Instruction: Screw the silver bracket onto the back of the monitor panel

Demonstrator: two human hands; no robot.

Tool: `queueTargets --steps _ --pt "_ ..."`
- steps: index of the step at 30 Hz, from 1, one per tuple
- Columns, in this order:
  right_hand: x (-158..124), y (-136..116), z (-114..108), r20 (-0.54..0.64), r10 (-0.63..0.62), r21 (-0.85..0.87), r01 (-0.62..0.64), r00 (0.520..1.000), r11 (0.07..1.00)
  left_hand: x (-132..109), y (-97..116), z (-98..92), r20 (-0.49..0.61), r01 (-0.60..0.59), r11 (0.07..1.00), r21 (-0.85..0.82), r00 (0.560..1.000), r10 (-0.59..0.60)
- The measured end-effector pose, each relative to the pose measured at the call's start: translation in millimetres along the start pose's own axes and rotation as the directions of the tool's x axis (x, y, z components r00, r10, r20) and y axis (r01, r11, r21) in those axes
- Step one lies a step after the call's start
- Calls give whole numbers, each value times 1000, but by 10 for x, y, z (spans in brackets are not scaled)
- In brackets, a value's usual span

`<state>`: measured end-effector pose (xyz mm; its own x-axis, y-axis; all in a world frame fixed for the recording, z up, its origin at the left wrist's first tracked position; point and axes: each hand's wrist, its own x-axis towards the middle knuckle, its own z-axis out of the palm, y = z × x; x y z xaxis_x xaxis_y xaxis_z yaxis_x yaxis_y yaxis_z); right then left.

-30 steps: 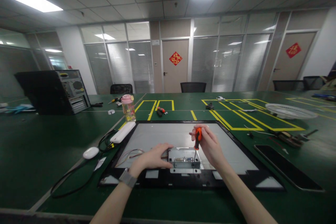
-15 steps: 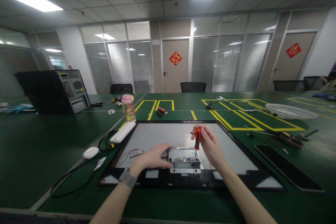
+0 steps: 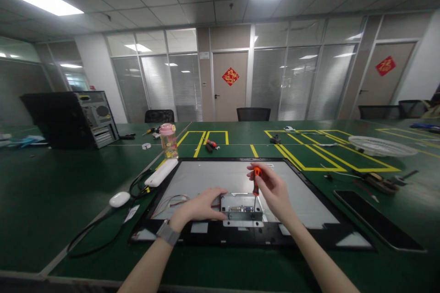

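A flat display panel [image 3: 209, 176] with a black frame lies on the table before me, its pale grey back facing up. On its near part sits a metal bracket [image 3: 234, 200] with a small circuit board and connectors inside. My left hand [image 3: 201, 205] grips the bracket's left end, thumb and fingers apart around it. Between the fingers of my right hand [image 3: 275, 191] is a red and black screwdriver [image 3: 256, 184], held nearly upright. Its shaft runs down to the bracket's right part; the tip's exact contact is too small to make out. Thin wires [image 3: 172, 201] lie left of the bracket.
Left of the panel are a white bar-shaped object [image 3: 162, 173], black cables and a pink-lided bottle [image 3: 168, 142]. A computer case [image 3: 68, 119] stands farther left. To the right lie a dark flat panel [image 3: 376, 219] and a white oval frame [image 3: 383, 145].
The screwdriver's handle has tilted slightly to the left, and the fingers of my right hand have shifted on it. My left hand stays on the bracket.
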<state>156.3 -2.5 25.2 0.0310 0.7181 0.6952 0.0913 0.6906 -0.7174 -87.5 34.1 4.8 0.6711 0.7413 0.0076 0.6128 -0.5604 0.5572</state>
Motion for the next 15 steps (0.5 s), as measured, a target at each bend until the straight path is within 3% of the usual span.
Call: queueTargets --steps 8,15 --pt "16 -25 0 -62 -199 -366 163 978 916 -12 39 -1 -5 18 1000 -4 1000 -18" --pt "-11 -33 2 -13 -178 -260 169 984 951 -11 44 -8 -6 24 1000 -7 1000 -24"
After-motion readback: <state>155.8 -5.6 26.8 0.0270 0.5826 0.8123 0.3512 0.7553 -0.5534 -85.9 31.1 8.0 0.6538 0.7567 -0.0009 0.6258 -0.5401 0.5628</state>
